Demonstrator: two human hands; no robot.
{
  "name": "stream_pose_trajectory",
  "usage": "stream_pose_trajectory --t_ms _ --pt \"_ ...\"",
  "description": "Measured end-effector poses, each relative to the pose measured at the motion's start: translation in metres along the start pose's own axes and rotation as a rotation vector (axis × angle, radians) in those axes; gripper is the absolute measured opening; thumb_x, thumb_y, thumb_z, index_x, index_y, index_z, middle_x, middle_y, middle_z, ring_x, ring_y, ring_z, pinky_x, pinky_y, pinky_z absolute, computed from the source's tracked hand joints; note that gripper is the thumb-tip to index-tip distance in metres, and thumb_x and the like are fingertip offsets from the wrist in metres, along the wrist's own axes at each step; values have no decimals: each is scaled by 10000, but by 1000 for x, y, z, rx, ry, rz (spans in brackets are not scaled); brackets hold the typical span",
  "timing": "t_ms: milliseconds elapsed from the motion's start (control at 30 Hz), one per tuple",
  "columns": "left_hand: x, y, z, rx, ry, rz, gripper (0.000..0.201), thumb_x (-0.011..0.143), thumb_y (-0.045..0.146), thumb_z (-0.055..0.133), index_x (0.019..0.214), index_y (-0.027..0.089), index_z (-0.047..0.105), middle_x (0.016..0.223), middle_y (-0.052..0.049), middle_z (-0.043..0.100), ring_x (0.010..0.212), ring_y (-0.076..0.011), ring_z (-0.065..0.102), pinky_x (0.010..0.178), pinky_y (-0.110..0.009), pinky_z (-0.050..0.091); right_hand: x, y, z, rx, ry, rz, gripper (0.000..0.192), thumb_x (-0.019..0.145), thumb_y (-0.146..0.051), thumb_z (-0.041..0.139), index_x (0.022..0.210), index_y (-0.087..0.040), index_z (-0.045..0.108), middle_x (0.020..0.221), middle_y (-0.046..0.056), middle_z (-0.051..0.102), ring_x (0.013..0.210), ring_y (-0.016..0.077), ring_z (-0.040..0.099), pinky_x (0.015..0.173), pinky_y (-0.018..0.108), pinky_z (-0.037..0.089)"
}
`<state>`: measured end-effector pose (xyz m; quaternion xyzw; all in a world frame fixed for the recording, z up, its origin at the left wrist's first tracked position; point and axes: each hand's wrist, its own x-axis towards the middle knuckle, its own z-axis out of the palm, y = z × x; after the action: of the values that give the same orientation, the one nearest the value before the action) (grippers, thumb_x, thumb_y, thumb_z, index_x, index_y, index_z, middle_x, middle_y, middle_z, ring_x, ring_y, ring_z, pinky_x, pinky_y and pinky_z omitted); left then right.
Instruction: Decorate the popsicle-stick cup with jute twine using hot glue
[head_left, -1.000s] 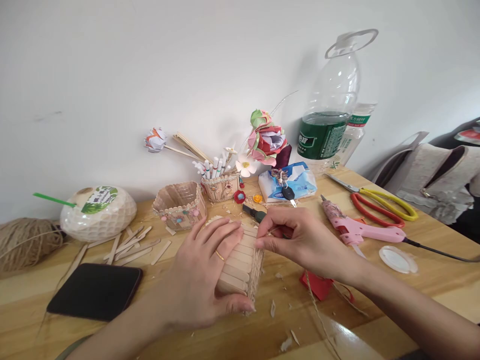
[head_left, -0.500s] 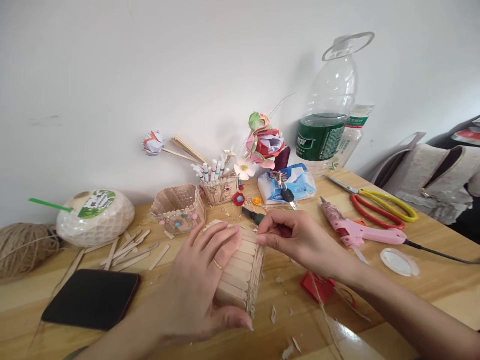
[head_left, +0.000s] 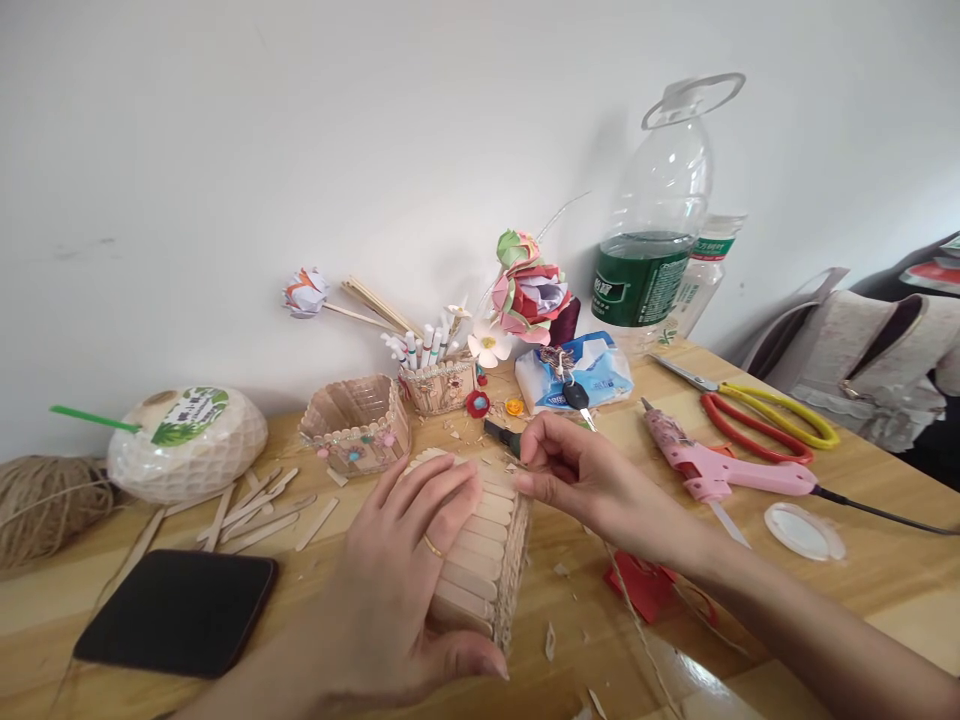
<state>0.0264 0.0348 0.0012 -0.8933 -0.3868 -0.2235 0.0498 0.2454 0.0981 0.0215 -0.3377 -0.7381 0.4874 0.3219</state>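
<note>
A craft-stick box (head_left: 472,540) lies on the wooden table, with rows of twine (head_left: 511,580) along its right edge. My left hand (head_left: 420,560), a ring on one finger, spans the box, fingers across the sticks and thumb by the near edge, holding it down. At the far right corner of the box, my right hand (head_left: 570,465) pinches the twine; its fingertips hide the exact spot. A loose length of twine hangs below that hand toward the near edge of the view. Just beyond those fingers lies a dark green cutter (head_left: 506,436), partly covered by the hand.
A pink glue gun (head_left: 712,465) and scissors (head_left: 757,415) lie right. Behind stand a decorated stick basket (head_left: 356,430), markers, paper flowers (head_left: 532,290), a tissue pack (head_left: 577,375) and a large bottle (head_left: 652,230). Left are a phone (head_left: 180,610), loose sticks, a coconut (head_left: 187,445) and twine ball (head_left: 52,510).
Both hands keep nearly the same places on the box and twine. The right fingers have shifted slightly at the corner, and the view has moved a little.
</note>
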Motion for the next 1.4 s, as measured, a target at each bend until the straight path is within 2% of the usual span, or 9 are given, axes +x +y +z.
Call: stream_pose_trajectory --t_ms 533,667,800,900,1033,1100,1200,1333,1400 --pt "-1 1 -2 18 15 35 852 813 748 300 1373 105 291 1328 -186 491 1271 -340 404 1068 -531 272 7 11 1 -29 19 -39 239 859 -355 563 744 -200 423 638 -70 361 570 94 330 512 237 267" --pt "-2 2 -9 3 -32 60 720 894 626 292 1380 95 290 1333 -189 475 1282 -331 387 1047 -518 319 3 11 4 -16 -11 24 180 890 -340 518 817 -184 466 676 -51 429 621 107 394 572 244 318" --pt "-5 3 -26 -26 -47 84 562 889 547 423 1289 153 405 1236 -147 533 1209 -296 469 1085 -539 283 -7 12 8 54 -58 53 144 912 -320 488 857 -187 485 728 -35 476 671 112 426 610 242 342" --pt "-3 3 -42 -36 -155 60 626 765 640 571 1199 208 437 1131 -113 575 1136 -289 540 1095 -605 254 -15 12 11 112 -91 58 154 904 -338 517 872 -188 505 743 -38 485 673 104 428 610 232 344" --pt "2 4 -53 -138 -328 -31 634 693 632 655 1152 257 429 1112 -79 570 1100 -279 588 929 -498 508 -21 10 12 118 -115 59 183 889 -364 542 881 -181 554 787 -19 537 714 112 475 640 236 377" --pt "5 5 -53 -166 -351 -123 757 655 635 687 1232 248 385 1170 -107 541 1091 -295 596 833 -459 568 -21 8 12 56 -107 40 172 891 -345 541 872 -180 582 779 -14 560 710 114 494 638 236 387" --pt "9 7 -52 -162 -367 -199 980 591 668 708 1360 213 306 1303 -178 462 1186 -356 528 864 -517 546 -19 4 10 -78 -88 -41 142 887 -293 555 857 -172 623 761 -13 592 679 105 515 620 224 393" --pt "10 12 -54 -104 -423 -106 907 580 709 678 1301 215 436 1397 -184 437 1308 -400 392 987 -622 419 -17 -2 7 -218 -77 -144 134 877 -269 586 831 -159 648 731 -12 604 650 97 523 607 213 394" --pt "6 14 -55 -83 -415 -46 901 601 691 683 1306 202 407 1394 -187 463 1306 -379 411 1018 -602 400 -18 -5 6 -260 -78 -176 156 882 -290 586 821 -159 644 707 -15 598 635 96 515 599 213 389"
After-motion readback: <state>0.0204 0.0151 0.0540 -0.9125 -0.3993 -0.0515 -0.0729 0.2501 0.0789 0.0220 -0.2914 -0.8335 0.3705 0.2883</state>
